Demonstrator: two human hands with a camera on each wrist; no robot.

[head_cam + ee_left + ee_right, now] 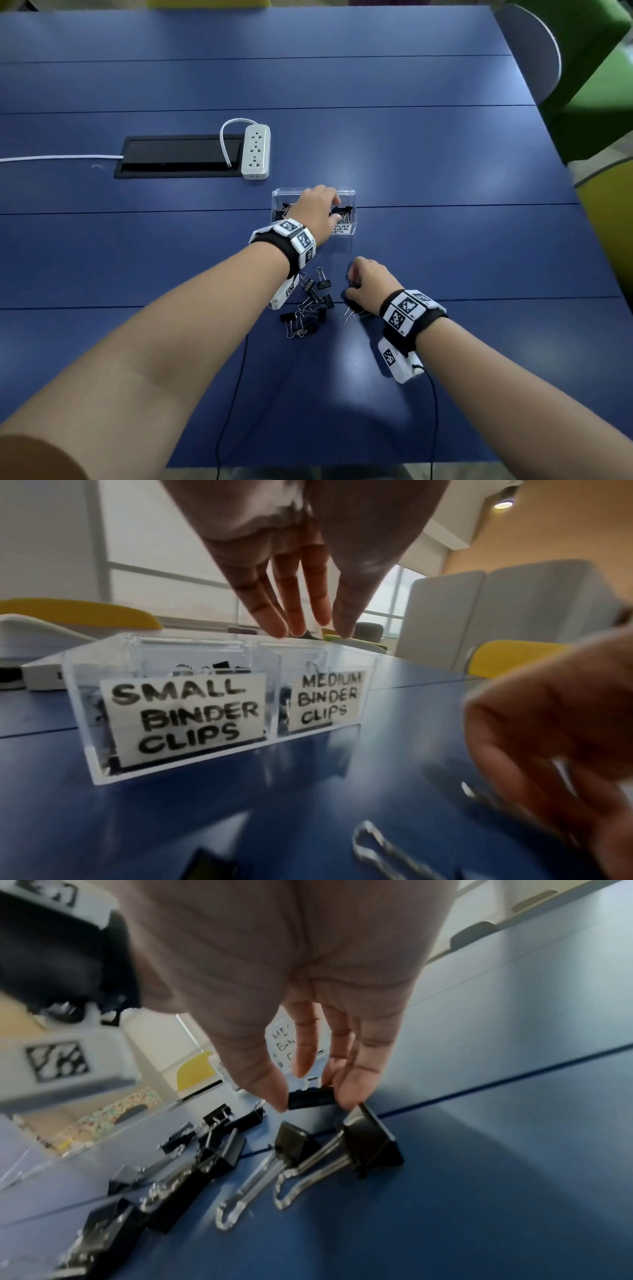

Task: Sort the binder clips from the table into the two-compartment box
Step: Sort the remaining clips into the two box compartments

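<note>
A clear two-compartment box (348, 196) stands mid-table. Its labels read SMALL BINDER CLIPS on the left half and MEDIUM BINDER CLIPS on the right (85, 696), and black clips lie in both halves. My left hand (336, 207) hovers over the box with straight, empty fingers (310, 627) pointing down near the divider. Nearer to me, my right hand (350, 284) pinches a black binder clip (310, 1098) between thumb and fingers, just above the table. Several black clips (310, 305) lie loose between my wrists. Two more clips (371, 1141) lie right under the right hand.
A white power strip (256, 150) and a black cable hatch (178, 156) lie beyond the box to the left. A grey chair back (534, 51) stands at the table's far right edge. Thin black cables (233, 394) trail from my wrists toward the near edge.
</note>
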